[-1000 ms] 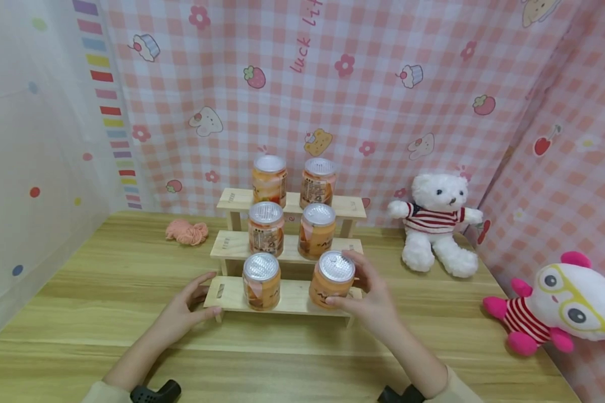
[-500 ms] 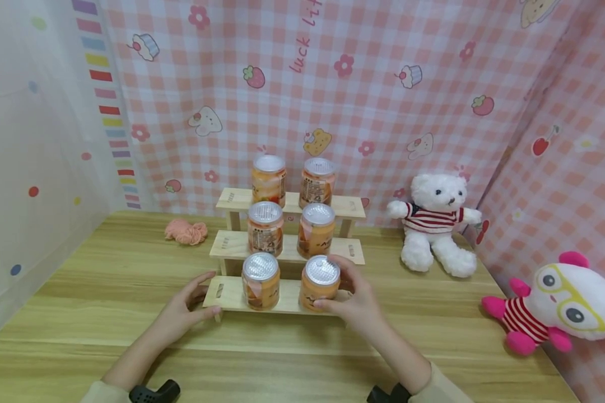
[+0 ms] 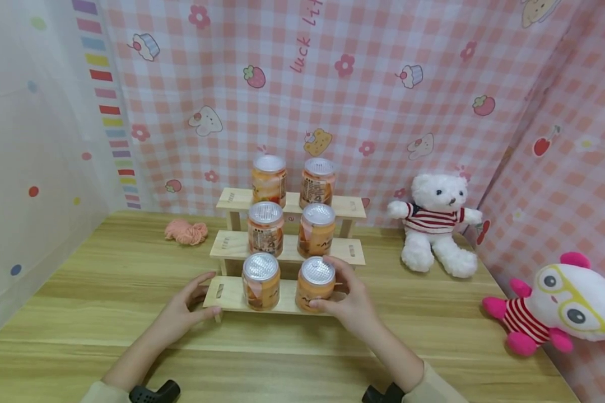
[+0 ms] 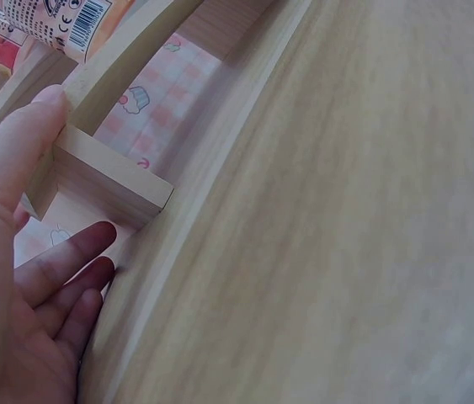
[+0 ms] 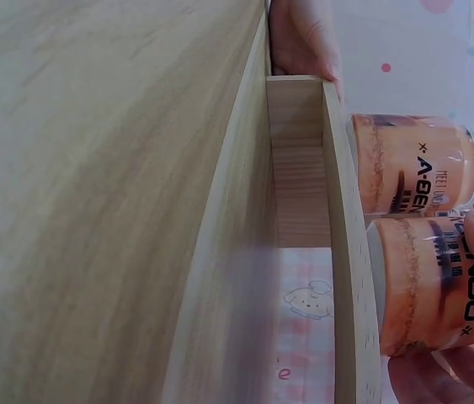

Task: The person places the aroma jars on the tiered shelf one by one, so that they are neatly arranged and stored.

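Note:
A three-step wooden stand carries six orange cans with silver lids, two on each step. My right hand grips the right can on the bottom step, thumb in front and fingers behind. In the right wrist view this can stands on the step beside its neighbour. My left hand rests at the step's left end. In the left wrist view its thumb lies along the step's edge, and the fingers lie straight on the table by the leg block.
A white teddy bear in a striped shirt sits right of the stand. A pink-and-white plush lies at the far right edge. A pink yarn ball lies at the back left. Checked cloth walls the back and right.
My right hand has carried the can left and down, from the bottom step's right end to a spot beside the other bottom can. The left hand has stayed put.

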The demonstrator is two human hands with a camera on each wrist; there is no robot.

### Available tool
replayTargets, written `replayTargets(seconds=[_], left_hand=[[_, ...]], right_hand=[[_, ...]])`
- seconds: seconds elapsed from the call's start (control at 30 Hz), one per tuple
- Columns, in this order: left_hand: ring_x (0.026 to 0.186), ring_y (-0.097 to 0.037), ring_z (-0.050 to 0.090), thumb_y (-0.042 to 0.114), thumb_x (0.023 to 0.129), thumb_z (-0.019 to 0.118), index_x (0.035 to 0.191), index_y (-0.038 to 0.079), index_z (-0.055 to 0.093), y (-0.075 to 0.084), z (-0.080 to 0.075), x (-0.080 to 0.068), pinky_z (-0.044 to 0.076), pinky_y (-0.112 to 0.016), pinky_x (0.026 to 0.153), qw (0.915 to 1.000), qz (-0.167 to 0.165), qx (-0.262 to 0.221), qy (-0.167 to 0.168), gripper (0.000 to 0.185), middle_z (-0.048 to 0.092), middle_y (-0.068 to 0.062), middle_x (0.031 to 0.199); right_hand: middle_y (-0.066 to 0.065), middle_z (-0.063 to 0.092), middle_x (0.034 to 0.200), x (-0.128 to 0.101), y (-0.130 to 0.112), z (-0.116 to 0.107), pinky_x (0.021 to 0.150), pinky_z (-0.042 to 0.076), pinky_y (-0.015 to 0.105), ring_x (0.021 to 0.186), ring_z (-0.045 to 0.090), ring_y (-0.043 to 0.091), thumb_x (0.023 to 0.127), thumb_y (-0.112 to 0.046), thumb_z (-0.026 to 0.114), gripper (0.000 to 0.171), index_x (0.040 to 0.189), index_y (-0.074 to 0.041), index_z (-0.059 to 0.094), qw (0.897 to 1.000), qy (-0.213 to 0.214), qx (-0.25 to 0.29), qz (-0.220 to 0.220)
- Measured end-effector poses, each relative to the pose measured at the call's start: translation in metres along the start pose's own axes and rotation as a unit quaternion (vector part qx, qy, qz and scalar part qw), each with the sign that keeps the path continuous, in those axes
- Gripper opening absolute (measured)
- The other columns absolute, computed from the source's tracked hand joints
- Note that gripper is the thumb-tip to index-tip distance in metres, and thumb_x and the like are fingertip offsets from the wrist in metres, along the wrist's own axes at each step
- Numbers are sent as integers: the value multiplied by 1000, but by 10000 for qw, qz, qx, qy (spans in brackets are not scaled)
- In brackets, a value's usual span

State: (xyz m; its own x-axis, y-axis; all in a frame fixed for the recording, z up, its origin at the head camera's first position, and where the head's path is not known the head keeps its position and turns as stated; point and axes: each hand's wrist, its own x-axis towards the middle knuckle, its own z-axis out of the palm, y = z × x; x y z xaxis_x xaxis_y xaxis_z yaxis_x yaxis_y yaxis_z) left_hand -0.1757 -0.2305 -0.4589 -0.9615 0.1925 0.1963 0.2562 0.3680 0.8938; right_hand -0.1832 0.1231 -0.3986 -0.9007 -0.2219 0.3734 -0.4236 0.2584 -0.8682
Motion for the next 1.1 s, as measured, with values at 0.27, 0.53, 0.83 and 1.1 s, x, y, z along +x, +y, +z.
replayTargets(seconds=[0.27,0.53,0.83,1.1], left_hand=[[115,-39,52,17,82,77,146,6,36,1,0,0,29,-59,100,10000,-24,-75,3,76,59,-22,121],[116,-39,52,17,82,77,146,5,36,2,0,1,29,-59,100,10000,-53,-74,-16,76,60,-22,121],[120,-41,48,24,87,73,148,6,30,14,-8,2,30,-61,100,9989,-159,224,-378,77,53,-26,130],[112,-39,55,22,91,68,145,-1,33,20,-20,-3,44,-47,93,9985,-98,403,-353,69,55,-26,125]], right_hand=[[8,57,119,0,-4,0,84,50,37,102,57,24,67,-1,86,84,139,-17,46,9998,-125,-167,-41],[9,58,118,-2,-3,-5,88,48,40,107,55,25,70,-3,84,85,143,-16,42,9993,-250,-220,-154],[11,59,125,-17,-6,-32,91,45,48,113,55,27,82,-5,76,62,137,-7,47,9984,-88,-324,-464],[14,61,121,-25,2,-75,89,47,35,110,55,29,85,4,69,47,130,0,53,9895,375,-1067,-896]])
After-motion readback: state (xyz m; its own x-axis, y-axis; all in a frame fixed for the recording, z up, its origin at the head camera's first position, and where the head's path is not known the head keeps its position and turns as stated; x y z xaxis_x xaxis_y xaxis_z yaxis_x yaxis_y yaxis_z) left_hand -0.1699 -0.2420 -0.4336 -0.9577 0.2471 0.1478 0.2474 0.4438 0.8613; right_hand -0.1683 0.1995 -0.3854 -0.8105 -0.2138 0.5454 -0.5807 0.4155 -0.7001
